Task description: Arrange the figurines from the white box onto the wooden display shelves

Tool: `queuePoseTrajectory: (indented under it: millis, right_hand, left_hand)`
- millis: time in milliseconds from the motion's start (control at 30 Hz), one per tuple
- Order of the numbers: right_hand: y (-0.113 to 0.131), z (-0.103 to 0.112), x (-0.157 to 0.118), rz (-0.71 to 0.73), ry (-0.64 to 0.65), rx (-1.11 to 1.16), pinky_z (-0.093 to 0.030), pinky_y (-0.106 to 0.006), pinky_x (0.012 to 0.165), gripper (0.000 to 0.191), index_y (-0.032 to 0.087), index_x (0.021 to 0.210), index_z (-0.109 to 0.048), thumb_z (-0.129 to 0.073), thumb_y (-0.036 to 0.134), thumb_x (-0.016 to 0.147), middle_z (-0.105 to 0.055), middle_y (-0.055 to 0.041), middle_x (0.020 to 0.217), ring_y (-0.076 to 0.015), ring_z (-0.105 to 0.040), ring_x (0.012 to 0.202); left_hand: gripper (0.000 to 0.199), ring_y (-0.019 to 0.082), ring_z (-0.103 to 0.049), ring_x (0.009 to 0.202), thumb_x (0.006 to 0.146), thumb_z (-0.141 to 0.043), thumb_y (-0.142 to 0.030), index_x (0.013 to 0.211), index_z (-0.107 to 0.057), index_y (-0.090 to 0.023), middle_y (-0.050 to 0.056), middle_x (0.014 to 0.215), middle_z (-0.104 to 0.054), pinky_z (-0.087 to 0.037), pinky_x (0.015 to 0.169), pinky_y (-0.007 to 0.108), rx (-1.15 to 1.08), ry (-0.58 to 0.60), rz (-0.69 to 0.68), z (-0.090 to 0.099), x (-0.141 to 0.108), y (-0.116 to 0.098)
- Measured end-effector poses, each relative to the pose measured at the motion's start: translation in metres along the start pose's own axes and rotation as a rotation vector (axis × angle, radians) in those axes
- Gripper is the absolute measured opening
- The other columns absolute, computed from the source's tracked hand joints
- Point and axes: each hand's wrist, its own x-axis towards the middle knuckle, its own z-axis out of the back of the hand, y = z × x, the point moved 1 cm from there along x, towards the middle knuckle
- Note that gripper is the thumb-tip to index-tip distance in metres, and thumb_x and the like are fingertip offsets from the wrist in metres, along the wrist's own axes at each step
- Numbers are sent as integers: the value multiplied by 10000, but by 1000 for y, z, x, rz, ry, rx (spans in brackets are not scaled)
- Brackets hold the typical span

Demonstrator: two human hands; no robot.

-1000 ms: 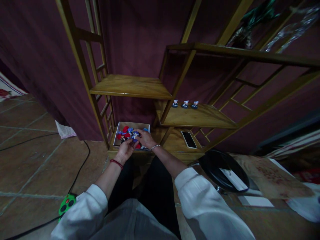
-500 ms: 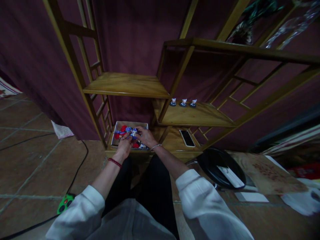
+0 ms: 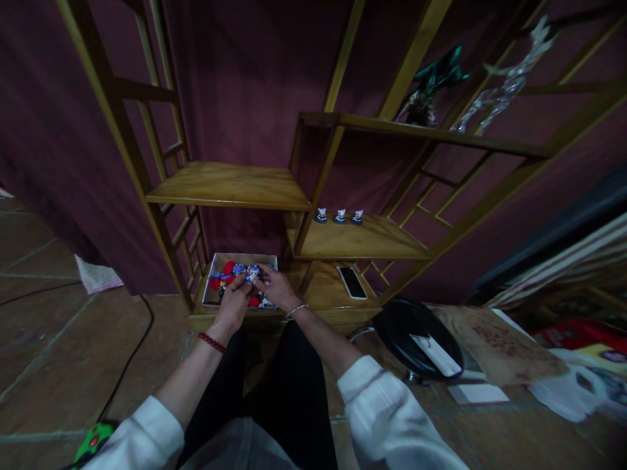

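Note:
Both my hands are over a shallow white box filled with small red, blue and white figurines. Between them is a small blue-and-white figurine, held above the others. My left hand, with a red beaded bracelet at the wrist, grips it from the left with closed fingers. From the right, my right hand, wearing a silver bracelet, pinches the same figurine. Fingers cover the figurine's lower part. The box stands on the bottom board of a wooden shelf unit.
Three small figurines stand in a row on the middle right shelf. A phone lies on the bottom board. To the right is a black round stool. A glass-like deer ornament is above. A green device and cable lie on the floor.
The view has shifted, so the shelf appears lower and more to the left. The blue-and-white figurine now shows more clearly between my hands, which are still over the box.

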Motion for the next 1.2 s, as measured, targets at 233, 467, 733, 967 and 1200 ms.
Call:
queuePoseTrajectory:
  millis: [233,467,733,967,1200]
  right_hand:
    - [3,19,-18,-14,5,-39,-494,-314,826,451,189,1168,-510,-601,231,728,-646,-47,1012,-158,-617,889]
    - [-13,40,-37,15,-13,2,-477,-342,851,550,200,1239,-450,-617,274,721,-627,-53,1054,-164,-599,917]
    - [-21,68,-59,39,-79,88,-464,-355,882,554,192,1228,-455,-634,265,709,-614,-69,1082,-174,-584,970]
    - [-18,97,-73,31,-121,128,-435,-367,933,528,204,1220,-462,-623,286,724,-591,-67,1143,-178,-565,1028]
    - [-17,124,-79,13,-180,142,-448,-367,923,548,205,1229,-456,-635,287,717,-585,-76,1152,-181,-574,1015]
  left_hand:
    - [284,101,-615,663,677,-514,59,881,-589,-125,26,715,-658,-499,775,267,41,36,29,-9,-11,8]
    - [344,103,-618,657,701,-513,41,986,-577,-141,27,726,-662,-505,716,236,82,86,68,-27,-25,19]
    - [285,116,-621,700,719,-533,19,951,-576,-141,31,747,-653,-502,754,268,159,136,119,-45,-34,37]
    - [259,138,-616,727,691,-608,-40,924,-627,-150,54,826,-660,-505,757,300,216,280,135,-67,-37,49]
    - [314,177,-595,885,664,-659,-137,976,-636,-159,72,988,-652,-463,826,314,385,395,32,-89,-33,61]
